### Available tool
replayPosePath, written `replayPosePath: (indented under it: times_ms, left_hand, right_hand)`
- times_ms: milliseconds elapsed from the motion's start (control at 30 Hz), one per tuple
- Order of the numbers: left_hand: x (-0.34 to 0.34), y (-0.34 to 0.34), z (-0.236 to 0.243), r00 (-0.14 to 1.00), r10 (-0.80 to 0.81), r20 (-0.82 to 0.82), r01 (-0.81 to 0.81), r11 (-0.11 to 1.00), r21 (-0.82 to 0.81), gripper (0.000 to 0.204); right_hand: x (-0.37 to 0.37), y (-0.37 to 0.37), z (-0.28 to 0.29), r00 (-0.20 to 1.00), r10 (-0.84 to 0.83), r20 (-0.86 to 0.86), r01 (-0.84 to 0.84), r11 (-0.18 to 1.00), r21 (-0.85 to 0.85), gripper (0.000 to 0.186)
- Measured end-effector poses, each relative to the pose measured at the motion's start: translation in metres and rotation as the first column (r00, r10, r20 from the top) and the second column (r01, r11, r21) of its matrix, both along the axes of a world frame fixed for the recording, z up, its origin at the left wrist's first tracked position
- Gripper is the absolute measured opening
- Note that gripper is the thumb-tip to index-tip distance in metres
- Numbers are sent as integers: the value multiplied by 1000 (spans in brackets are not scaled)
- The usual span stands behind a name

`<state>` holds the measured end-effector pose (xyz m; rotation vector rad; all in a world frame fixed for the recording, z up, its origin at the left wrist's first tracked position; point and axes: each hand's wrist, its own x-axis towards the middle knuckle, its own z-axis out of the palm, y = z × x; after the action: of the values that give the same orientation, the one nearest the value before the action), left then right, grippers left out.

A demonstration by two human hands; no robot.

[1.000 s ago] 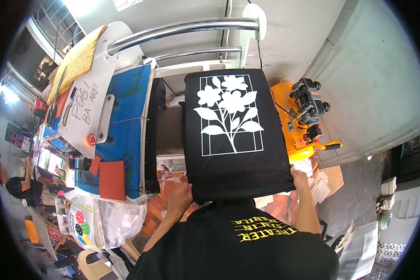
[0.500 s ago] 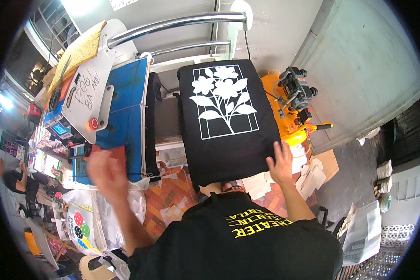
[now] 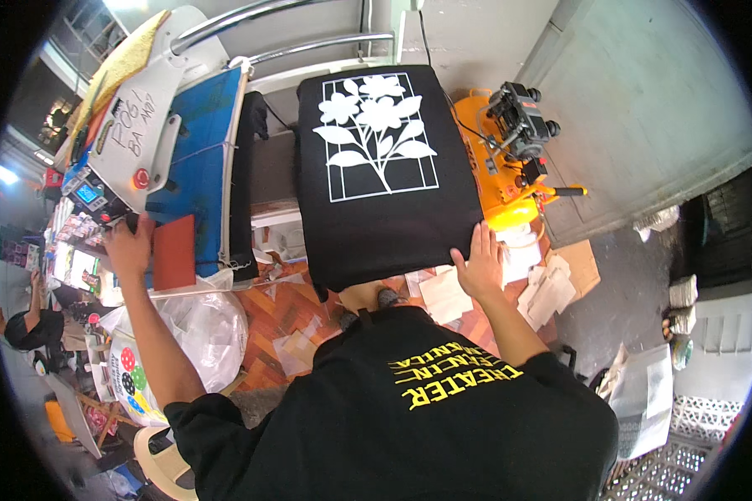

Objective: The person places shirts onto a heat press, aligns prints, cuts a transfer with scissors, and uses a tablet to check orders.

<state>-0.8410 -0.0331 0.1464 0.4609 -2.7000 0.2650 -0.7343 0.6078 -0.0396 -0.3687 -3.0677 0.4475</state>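
My left hand [image 3: 129,249] is closed round a black handle [image 3: 132,223] at the front of the heat press head [image 3: 134,117], just below a small control box with a lit blue display. A reddish-brown flat pad [image 3: 174,253] lies beside that hand on the blue press bed [image 3: 194,159]. Black fabric [image 3: 376,238] covers a flat platen in front of me, bearing a white print of flowers and leaves in a thin frame. At the fabric's near right corner, my right hand [image 3: 480,265] rests with its fingers stretched out, holding nothing.
An orange air compressor [image 3: 497,184] stands close to the platen's right side. Chrome rails [image 3: 317,48] run behind the platen. Cardboard sheets [image 3: 547,288] and paper scraps litter the floor. A white plastic bag [image 3: 209,321] hangs below the press. Another person [image 3: 33,326] is at the far left.
My left hand has moved left from above the reddish-brown pad and closed on the black handle. The whole view has shifted; my right hand stays by the fabric's corner.
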Motion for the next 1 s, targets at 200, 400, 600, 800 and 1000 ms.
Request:
replayPosePath:
  times_ms: [200, 400, 600, 800, 1000]
  left_hand:
    - [16, 39, 14, 984, 171, 57, -171, 985, -2, 59]
    - [10, 112, -3, 994, 31, -104, -28, 999, 34, 39]
    - [52, 165, -4, 948, -181, -262, 199, 979, 45, 59]
    - [103, -32, 45, 838, 373, -399, 268, 356, 895, 85]
    - [196, -175, -47, 891, 131, -435, 196, 752, 629, 53]
  right_hand:
    - [8, -9, 26, 916, 267, -301, -280, 960, -2, 45]
    - [-22, -106, 92, 599, 702, -386, -784, 416, -461, 25]
    - [-41, -191, 159, 533, 635, -560, -843, 340, -417, 13]
    - [-74, -253, 192, 565, 446, -694, -748, 633, -202, 55]
    - [-151, -315, 160, 528, 30, -848, -312, 936, -161, 83]
